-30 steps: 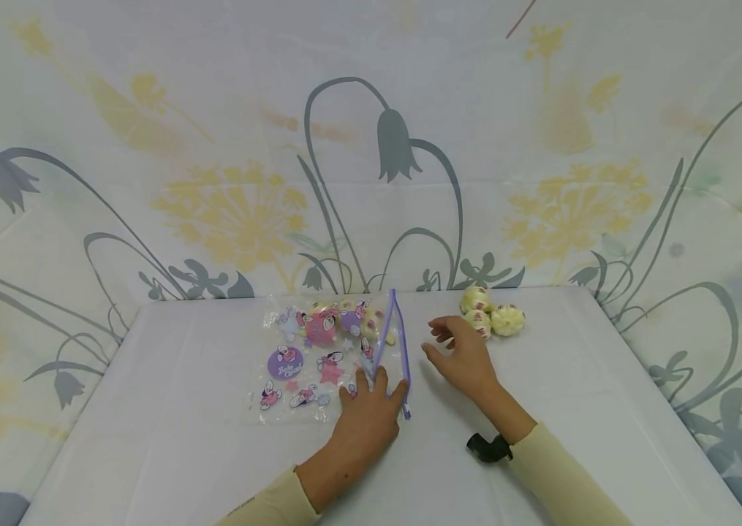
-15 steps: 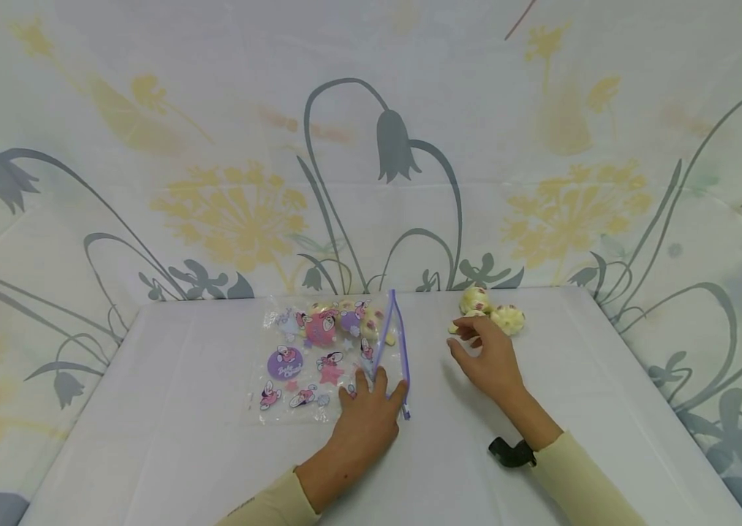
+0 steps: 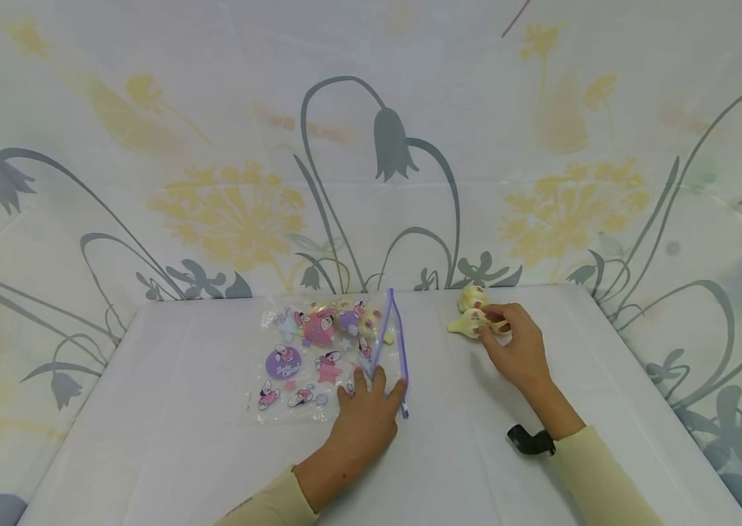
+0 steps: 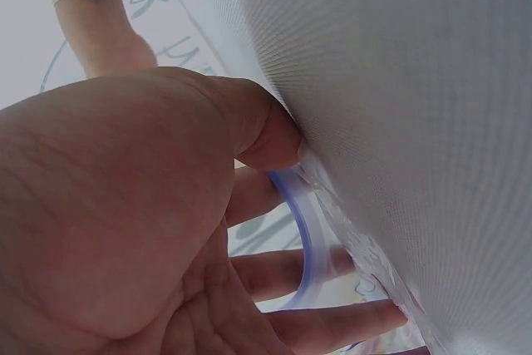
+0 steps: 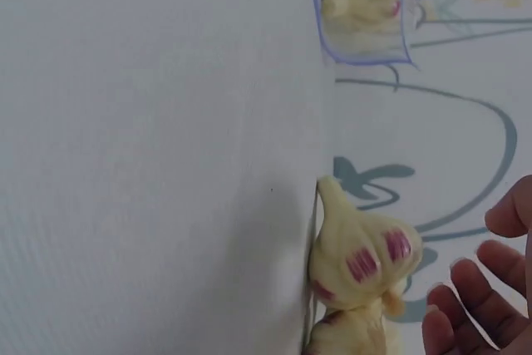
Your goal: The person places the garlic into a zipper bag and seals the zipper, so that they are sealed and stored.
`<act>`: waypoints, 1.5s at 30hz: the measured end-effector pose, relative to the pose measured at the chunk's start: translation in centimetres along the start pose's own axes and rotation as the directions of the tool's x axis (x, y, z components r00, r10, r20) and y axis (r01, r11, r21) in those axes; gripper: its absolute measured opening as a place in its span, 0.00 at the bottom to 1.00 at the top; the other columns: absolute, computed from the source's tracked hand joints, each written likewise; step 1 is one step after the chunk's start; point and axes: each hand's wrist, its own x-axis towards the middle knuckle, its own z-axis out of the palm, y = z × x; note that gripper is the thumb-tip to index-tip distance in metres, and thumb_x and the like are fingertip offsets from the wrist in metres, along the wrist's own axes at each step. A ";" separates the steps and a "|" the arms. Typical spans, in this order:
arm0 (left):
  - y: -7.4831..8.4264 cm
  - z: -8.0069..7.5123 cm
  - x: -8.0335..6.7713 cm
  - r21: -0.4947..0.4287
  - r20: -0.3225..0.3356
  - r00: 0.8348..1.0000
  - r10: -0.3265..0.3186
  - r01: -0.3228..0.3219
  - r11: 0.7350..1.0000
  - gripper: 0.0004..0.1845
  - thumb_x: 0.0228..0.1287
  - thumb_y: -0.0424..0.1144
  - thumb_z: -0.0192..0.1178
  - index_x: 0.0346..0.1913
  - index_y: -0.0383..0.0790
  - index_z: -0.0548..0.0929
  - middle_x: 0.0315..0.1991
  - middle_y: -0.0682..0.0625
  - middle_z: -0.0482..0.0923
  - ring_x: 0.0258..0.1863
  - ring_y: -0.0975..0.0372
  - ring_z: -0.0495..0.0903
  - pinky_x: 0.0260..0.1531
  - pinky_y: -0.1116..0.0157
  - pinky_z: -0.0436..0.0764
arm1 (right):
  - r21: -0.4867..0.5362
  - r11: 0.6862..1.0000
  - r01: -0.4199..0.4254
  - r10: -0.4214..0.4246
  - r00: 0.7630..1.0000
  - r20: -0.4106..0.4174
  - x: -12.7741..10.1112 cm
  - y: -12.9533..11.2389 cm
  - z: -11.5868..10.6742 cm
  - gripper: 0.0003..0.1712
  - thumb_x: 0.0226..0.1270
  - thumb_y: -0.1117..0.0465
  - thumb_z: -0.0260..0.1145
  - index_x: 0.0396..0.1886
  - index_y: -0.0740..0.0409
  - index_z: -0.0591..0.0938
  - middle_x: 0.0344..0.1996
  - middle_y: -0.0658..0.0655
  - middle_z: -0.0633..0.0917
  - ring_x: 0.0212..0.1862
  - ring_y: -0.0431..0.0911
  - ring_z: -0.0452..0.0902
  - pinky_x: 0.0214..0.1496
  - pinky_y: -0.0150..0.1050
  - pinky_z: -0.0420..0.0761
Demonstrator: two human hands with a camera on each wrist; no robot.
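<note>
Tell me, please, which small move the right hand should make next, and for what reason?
Probably the right hand should pinch the garlic bulb whose stem points toward the bag. In the right wrist view that hand looks open and close to it, while the left hand rests on the bag by its parted purple zip, and similar bulbs show inside.

The right wrist view's bottom edge cuts off the lower garlic bulb (image 5: 353, 334).
</note>
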 end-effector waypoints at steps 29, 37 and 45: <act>-0.1 0.0 0.1 -0.031 0.033 0.999 -0.008 0.009 0.999 0.30 0.69 0.47 0.70 0.74 0.51 0.78 0.70 0.37 0.74 0.67 0.33 0.75 0.54 0.34 0.82 | -0.024 0.997 -0.068 0.073 0.954 0.291 0.2 6.1 -2.4 0.42 0.59 0.80 0.63 0.76 0.66 0.72 0.75 0.70 0.69 0.75 0.69 0.63 0.67 0.48 0.70; -0.1 0.1 0.2 -0.023 0.028 1.000 -0.007 0.007 1.000 0.31 0.69 0.47 0.70 0.73 0.52 0.79 0.70 0.37 0.74 0.67 0.33 0.75 0.53 0.34 0.82 | -0.079 0.995 -0.067 0.086 0.957 0.277 0.2 6.4 -2.3 0.40 0.55 0.80 0.66 0.72 0.66 0.75 0.67 0.73 0.74 0.67 0.71 0.68 0.59 0.63 0.70; -0.2 0.3 0.1 -0.016 0.001 1.000 0.005 -0.005 1.000 0.31 0.67 0.47 0.72 0.72 0.51 0.80 0.69 0.36 0.75 0.66 0.32 0.76 0.51 0.34 0.83 | -0.105 0.990 -0.089 0.115 0.954 0.277 0.0 6.2 -2.5 0.37 0.55 0.79 0.71 0.69 0.69 0.76 0.61 0.73 0.75 0.63 0.70 0.71 0.63 0.66 0.69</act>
